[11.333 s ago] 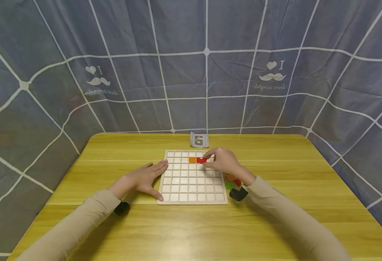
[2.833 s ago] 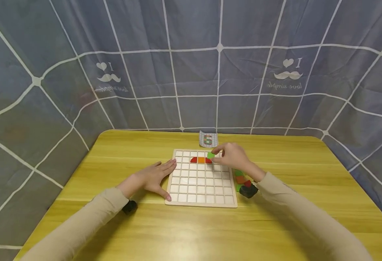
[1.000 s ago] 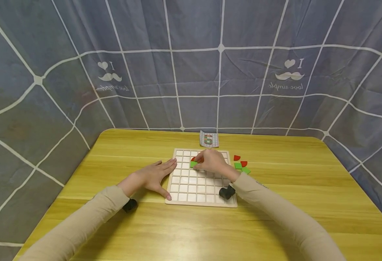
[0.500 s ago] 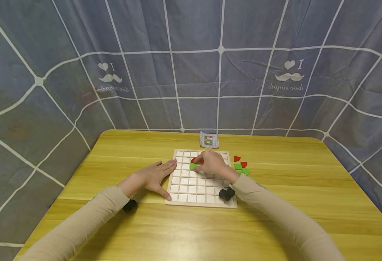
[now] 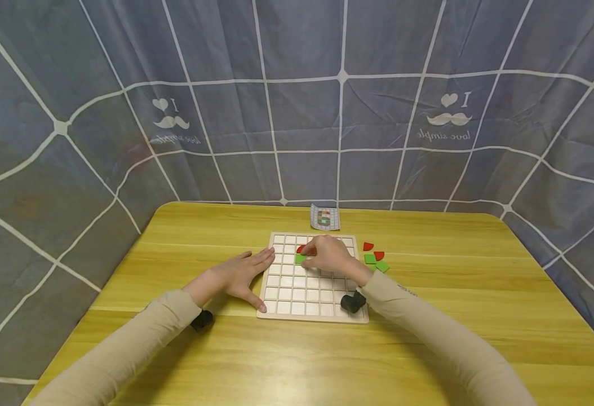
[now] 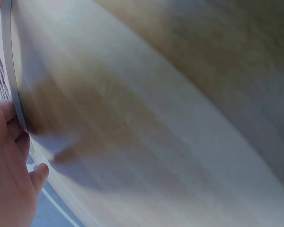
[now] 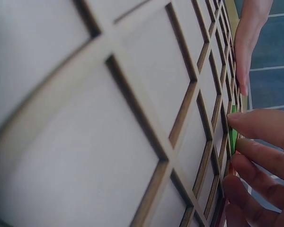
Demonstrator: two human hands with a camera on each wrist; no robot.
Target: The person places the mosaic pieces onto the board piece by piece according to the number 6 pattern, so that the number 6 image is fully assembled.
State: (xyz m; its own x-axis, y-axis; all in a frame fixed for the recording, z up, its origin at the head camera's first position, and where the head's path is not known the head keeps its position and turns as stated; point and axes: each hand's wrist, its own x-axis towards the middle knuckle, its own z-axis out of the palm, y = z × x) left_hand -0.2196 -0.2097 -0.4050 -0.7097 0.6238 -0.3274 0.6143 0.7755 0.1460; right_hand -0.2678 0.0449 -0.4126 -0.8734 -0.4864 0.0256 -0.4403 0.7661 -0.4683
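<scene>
A pale wooden grid board (image 5: 292, 319) lies on the table. My left hand (image 5: 238, 277) rests spread along its left edge, fingertips and thumb on the rim; the left wrist view shows part of this hand (image 6: 12, 165) at the board's edge. My right hand (image 5: 329, 254) reaches over the board and holds a green square tile (image 5: 300, 259) by its right side with thumb and finger. In the right wrist view this green tile (image 7: 234, 130) sits low at a grid cell. Just above it is a red rounded piece (image 5: 300, 248). Cells under the right hand are hidden.
Right of the board lie loose pieces: a red quarter-circle (image 5: 368, 246), another red quarter-circle (image 5: 379, 256), a green square (image 5: 370, 259) and another green one (image 5: 382, 266). Behind the board is a printed card (image 5: 324, 217) with a coloured figure. A grey curtain (image 5: 297, 113) surrounds the table.
Since 2.8 s ago my right hand has shifted left from the red piece's far end to below its near end. Over the last second the green tile has lowered slightly. My left hand stays put.
</scene>
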